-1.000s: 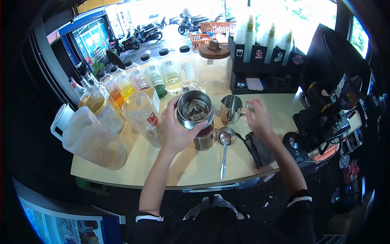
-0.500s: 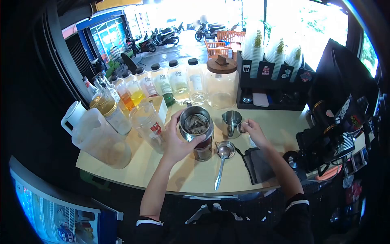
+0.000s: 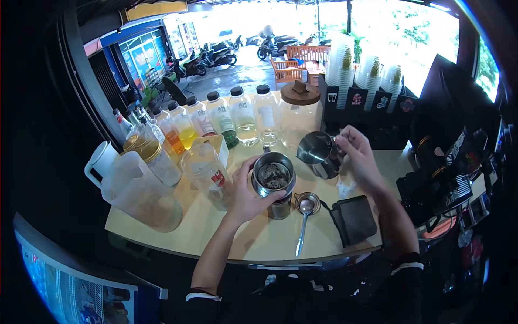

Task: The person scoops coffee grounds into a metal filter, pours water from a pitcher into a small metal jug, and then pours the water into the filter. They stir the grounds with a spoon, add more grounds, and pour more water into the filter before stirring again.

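Note:
My left hand (image 3: 249, 198) wraps around a round metal filter cup (image 3: 273, 158) with a short handle at its far side. Dark wet-looking grounds or leaves (image 3: 274, 175) lie inside it. The cup sits over a glass vessel (image 3: 280, 209), mostly hidden beneath it. To the right, my right hand (image 3: 358, 154) grips the handle of a steel pitcher (image 3: 327, 164), which is raised and tipped toward the filter cup. In front of the pitcher, a long spoon (image 3: 302, 232) rests with its bowl on a small metal strainer (image 3: 316, 197).
A folded dark cloth (image 3: 355, 220) lies at the front right. Left of the filter cup stand a clear jug (image 3: 208, 175) and a large plastic pitcher (image 3: 141, 194). Bottles (image 3: 245, 121) and a wooden-lidded jar (image 3: 299, 116) line the back; a black machine (image 3: 437, 189) stands right.
My right hand has lifted the steel pitcher off the table and tilted it leftward. My left hand stays on the filter cup. The whole view has shifted slightly.

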{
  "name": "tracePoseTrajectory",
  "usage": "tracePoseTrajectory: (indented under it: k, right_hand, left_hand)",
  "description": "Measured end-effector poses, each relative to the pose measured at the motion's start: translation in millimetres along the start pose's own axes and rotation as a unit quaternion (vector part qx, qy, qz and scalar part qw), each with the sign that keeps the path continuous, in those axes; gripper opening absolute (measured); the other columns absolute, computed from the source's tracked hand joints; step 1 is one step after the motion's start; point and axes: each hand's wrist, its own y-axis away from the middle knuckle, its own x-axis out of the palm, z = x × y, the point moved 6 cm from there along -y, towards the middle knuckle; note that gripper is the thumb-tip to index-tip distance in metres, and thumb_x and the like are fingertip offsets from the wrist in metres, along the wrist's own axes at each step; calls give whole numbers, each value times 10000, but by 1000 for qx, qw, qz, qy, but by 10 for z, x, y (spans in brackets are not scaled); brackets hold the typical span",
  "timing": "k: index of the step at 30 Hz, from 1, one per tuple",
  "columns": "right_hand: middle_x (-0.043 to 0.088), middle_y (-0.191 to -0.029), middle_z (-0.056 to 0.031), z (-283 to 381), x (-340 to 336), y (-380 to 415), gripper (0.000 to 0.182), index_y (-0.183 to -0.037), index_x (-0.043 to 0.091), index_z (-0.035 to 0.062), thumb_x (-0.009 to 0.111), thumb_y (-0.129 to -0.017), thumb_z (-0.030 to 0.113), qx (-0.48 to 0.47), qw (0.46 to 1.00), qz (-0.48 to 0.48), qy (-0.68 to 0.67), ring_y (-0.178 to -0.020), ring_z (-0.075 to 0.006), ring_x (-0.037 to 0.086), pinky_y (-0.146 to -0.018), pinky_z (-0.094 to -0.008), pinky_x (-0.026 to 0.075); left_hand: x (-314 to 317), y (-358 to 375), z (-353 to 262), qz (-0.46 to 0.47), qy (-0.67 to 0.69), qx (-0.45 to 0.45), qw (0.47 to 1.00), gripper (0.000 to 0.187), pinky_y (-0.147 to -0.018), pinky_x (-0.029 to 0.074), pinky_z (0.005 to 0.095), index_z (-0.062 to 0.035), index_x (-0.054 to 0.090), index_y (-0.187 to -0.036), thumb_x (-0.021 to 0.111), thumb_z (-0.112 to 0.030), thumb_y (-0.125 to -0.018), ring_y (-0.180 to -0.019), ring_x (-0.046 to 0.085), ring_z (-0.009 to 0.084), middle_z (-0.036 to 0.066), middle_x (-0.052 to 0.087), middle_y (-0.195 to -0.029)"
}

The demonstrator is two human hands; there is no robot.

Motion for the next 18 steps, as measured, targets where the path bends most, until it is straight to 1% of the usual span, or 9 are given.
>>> tracePoseTrajectory:
  k: [1,4,7,9,10,12,14,16,18]
  right_hand:
    - [529,-737,29,50,-3,-31,152,-858,492,55,557,-952,156,0,1000,-3,2,-649,-17,478,-582,-183,388]
    - [558,-747,15,233,47,-136,148,-862,488,40,576,-938,131,-9,1000,17,-1,-662,-17,523,-580,-190,440]
    - [552,-737,10,521,269,-141,132,-841,482,23,572,-925,70,-3,1000,30,-5,-718,-24,569,-586,-178,493]
    - [558,-744,7,536,323,-190,134,-834,481,23,576,-919,64,0,999,38,9,-716,-24,571,-582,-178,492]
    - [564,-752,5,553,361,-208,135,-828,480,24,580,-912,57,0,999,50,21,-715,-23,574,-579,-177,490]
    - [548,-751,8,640,460,-222,164,-825,461,31,601,-904,64,19,998,42,34,-702,-16,551,-582,-169,468]
    - [532,-751,12,631,489,-251,197,-823,443,39,623,-895,72,40,998,35,45,-689,-8,529,-586,-160,446]
    - [530,-753,8,624,508,-324,224,-807,429,43,635,-886,77,-14,990,55,131,-712,-3,536,-593,-152,453]
    - [549,-729,-3,644,549,-339,204,-810,447,24,634,-879,66,-14,989,54,136,-707,-24,565,-586,-171,472]
  left_hand:
    - [-8,7,-3,3,2,2,1000,835,-1024,345,420,-81,458,-1276,874,-335,-598,-1166,468,274,114,525,-1199]
    - [-20,-13,1,19,-20,-17,999,842,-1025,333,430,-97,463,-1278,872,-356,-589,-1177,440,282,106,528,-1202]
    - [-4,-25,-12,24,-1,-8,1000,855,-1022,327,436,-107,469,-1275,872,-383,-574,-1182,416,291,104,528,-1206]
    - [-12,-46,-63,20,-86,8,996,807,-1009,403,369,-36,496,-1234,887,-278,-571,-1127,547,221,99,578,-1173]
    - [-4,-50,-60,22,-83,11,996,807,-1009,403,369,-36,496,-1234,887,-278,-571,-1127,547,221,99,578,-1173]
    - [23,-48,11,41,-56,-40,997,879,-1018,327,432,-102,484,-1266,880,-409,-544,-1168,437,272,98,547,-1182]
    - [38,-63,24,39,-44,-33,998,868,-1017,329,424,-91,500,-1251,881,-409,-540,-1151,458,263,98,565,-1163]
    - [53,-68,24,39,-34,-29,998,856,-1016,332,416,-80,516,-1237,882,-408,-536,-1134,480,253,99,584,-1143]
    - [49,-80,6,30,0,-28,999,823,-1006,342,397,-60,547,-1203,881,-405,-534,-1087,527,244,105,622,-1096]
